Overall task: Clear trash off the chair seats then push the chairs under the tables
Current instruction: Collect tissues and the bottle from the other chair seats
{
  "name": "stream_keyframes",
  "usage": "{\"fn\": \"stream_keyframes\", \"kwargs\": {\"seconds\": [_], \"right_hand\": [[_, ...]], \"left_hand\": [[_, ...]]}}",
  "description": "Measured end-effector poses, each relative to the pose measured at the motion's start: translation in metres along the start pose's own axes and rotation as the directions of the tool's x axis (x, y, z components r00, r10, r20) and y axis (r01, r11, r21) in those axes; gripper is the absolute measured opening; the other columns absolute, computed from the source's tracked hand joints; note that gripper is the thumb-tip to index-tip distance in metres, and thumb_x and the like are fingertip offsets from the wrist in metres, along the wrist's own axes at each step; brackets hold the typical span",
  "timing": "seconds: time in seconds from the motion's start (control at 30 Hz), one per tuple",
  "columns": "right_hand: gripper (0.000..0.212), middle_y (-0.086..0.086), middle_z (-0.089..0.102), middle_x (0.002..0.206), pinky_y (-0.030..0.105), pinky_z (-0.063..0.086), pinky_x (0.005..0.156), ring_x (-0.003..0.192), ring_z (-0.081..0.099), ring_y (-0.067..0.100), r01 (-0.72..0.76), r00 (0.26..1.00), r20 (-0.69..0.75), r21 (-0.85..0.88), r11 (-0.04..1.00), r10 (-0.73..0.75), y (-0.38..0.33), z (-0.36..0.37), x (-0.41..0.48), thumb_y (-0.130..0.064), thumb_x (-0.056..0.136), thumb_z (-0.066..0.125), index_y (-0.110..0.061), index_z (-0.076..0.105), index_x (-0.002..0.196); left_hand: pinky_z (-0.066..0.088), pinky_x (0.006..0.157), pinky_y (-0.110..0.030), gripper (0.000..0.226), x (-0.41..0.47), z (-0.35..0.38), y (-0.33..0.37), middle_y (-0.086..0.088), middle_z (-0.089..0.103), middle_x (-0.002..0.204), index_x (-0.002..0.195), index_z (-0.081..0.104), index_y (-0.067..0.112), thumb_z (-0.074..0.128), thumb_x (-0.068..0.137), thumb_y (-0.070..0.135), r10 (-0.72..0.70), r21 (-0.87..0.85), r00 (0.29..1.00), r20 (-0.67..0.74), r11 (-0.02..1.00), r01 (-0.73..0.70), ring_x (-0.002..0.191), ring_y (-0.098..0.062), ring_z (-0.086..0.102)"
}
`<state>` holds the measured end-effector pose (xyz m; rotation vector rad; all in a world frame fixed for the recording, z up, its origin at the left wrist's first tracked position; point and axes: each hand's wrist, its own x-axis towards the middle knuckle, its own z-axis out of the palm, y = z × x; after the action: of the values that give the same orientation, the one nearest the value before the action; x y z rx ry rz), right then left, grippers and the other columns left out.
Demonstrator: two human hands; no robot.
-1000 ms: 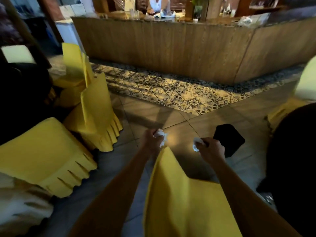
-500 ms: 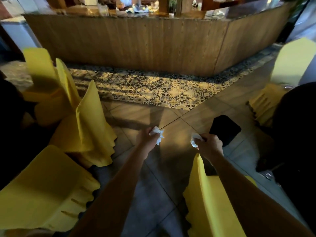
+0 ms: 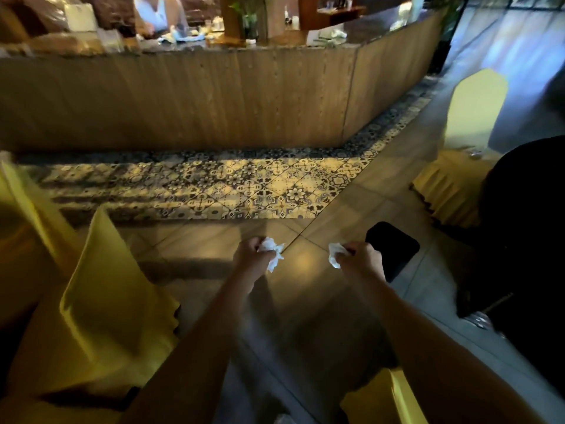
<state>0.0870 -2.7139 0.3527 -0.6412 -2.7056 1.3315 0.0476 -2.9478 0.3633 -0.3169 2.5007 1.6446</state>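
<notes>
1. The left hand [image 3: 252, 261] was closed in a loose fist around a crumpled white paper tissue [image 3: 273, 251], with ragged folds sticking out past the knuckles.

2. The right hand [image 3: 360, 261] was likewise curled shut, pinching a second white tissue wad [image 3: 334, 254] that hung from the thumb side.

3. Both wads were held out at arm's length over the smooth brown floor tiles [image 3: 214, 240], apart from each other and clear of any chair.

4. The tissue looked soft, almost weightless and easily torn; a light squeeze anywhere on the ball would likely hold it, though loose flaps could shed scraps.

5. A black, rounded-square bin or mat [image 3: 394, 246] lay on the floor just beyond the right hand; the picture did not show which it was.

6. Yellow satin-like chair covers [image 3: 101, 301] with scalloped skirts stood at the left, glossy and slippery-looking; another covered chair [image 3: 470, 117] stood at the far right beside a dark round table edge [image 3: 526, 240].

7. Pushing those chairs would probably call for gripping the stiff backrest top through the cloth, since the fabric might slide.

8. A ribbed wooden counter front [image 3: 214, 99] and a band of patterned black-and-cream tiles [image 3: 244, 185] ran across the background.
</notes>
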Motion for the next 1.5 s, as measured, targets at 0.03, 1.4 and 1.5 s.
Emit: {"fn": "stream_keyframes", "kwargs": {"seconds": [0.03,1.4,1.5], "right_hand": [[0.021,0.001,0.074,0.084,0.037,0.057,0.076,0.082,0.068,0.020,-0.001,1.000,-0.017,-0.009,1.000,0.001,-0.006,0.002,0.015,-0.032,0.085,0.062,-0.021,0.077,0.095],[0.008,-0.011,0.064,0.076,0.017,0.038,0.050,0.066,0.057,0.003,-0.420,0.740,-0.556,0.058,0.906,0.379,-0.054,-0.067,0.656,-0.034,0.084,0.074,-0.026,0.075,0.085],[0.022,-0.010,0.067,0.071,0.017,0.041,0.049,0.064,0.061,0.005,-0.411,0.723,-0.567,0.105,0.905,0.394,-0.046,-0.094,0.709,-0.040,0.085,0.073,-0.025,0.069,0.069]], "left_hand": [[0.058,0.085,-0.041,0.030,0.021,0.001,0.007,-0.002,0.072,0.099,0.111,0.070,0.019,0.074,0.081,0.017,0.006,0.022,1.000,0.012,1.000,-0.007,0.093,-0.022,0.068],[0.057,0.081,-0.033,0.044,0.699,0.335,0.338,-0.004,0.070,0.113,0.122,0.066,0.016,0.071,0.079,0.011,0.239,0.010,0.690,0.683,0.942,-0.336,0.100,-0.022,0.067],[0.051,0.065,-0.023,0.044,0.734,0.373,0.370,-0.003,0.069,0.112,0.123,0.066,0.017,0.071,0.080,0.012,0.233,0.042,0.676,0.699,0.931,-0.363,0.095,-0.017,0.066]]}}
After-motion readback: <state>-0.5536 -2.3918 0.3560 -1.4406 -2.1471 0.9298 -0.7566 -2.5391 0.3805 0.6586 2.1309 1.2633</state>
